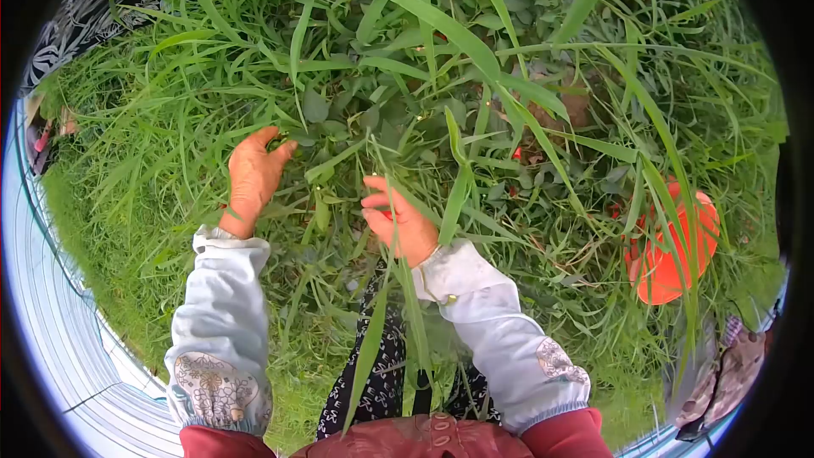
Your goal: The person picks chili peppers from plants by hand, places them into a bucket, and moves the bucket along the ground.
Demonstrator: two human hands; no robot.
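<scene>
The left hand [254,171] is at the left among the leafy plants [326,129], its grip loosely curved with thumb and forefinger slightly parted; whether it holds a leaf or stem I cannot tell. To its right and a little nearer, the right hand [405,225] has its grip half curled around a small red thing [388,215]. Long grass blades [458,30] arch over the far side. An orange-red bucket [677,259] lies tilted in the grass at the right, well apart from both hands.
</scene>
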